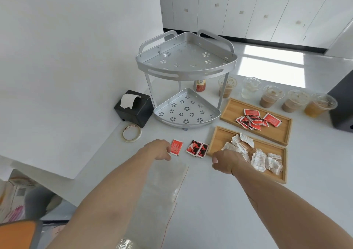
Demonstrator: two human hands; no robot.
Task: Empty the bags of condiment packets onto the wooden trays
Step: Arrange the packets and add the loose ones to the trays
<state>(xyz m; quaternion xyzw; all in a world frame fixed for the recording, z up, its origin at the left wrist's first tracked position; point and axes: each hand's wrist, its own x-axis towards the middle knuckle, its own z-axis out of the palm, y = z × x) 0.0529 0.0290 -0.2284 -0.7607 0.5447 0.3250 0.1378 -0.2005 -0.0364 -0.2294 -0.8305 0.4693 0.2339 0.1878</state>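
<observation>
- The left hand [159, 149] reaches out over the counter [219, 201], fingertips curled down onto the edge of a single red packet [176, 147]; whether it pinches the packet or only touches it, I cannot tell.
- The right hand [226, 161] hangs at the near wooden tray's [217, 136] left end, fingers curled under and hidden, grip unclear.
- A clear empty bag [162, 187] lies flat on the counter between the forearms.
- Two more red-and-black packets [197, 148] lie just left of the near tray.
- The near tray holds crumpled pale packets [257, 159].
- The far wooden tray [282, 132] holds red packets [256, 119].
- Behind stand a silver corner rack [186, 67], lidded drink cups [271, 98], a black tissue box [133, 107], and a tape roll [131, 133].
</observation>
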